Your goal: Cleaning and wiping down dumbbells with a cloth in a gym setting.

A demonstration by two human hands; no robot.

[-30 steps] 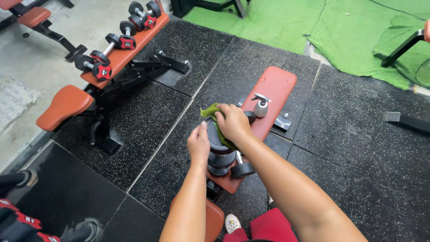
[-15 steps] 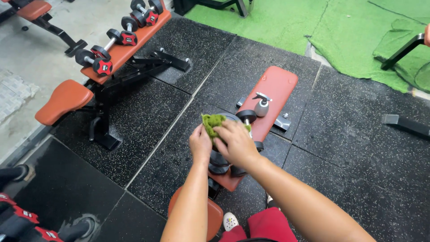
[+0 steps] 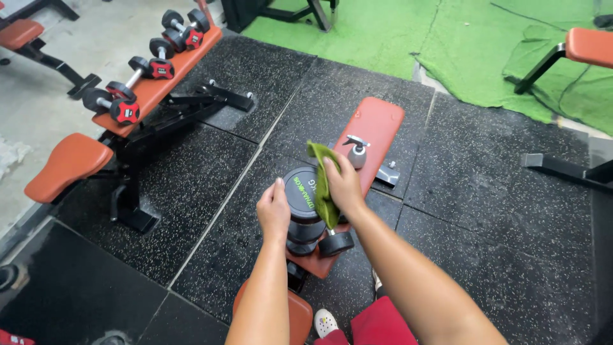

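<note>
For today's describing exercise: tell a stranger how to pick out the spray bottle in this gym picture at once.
Find the orange bench pad lying on the black rubber floor in the middle. The spray bottle stands upright on it, just beyond the right hand and its green cloth. It alone is small, silvery-grey and trigger-topped; its neighbours are black dumbbells.

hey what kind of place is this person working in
Most likely a gym. Small dumbbells lie on an orange padded bench, the floor is speckled black rubber matting beside green turf, and the hands hold a big black dumbbell.
</note>
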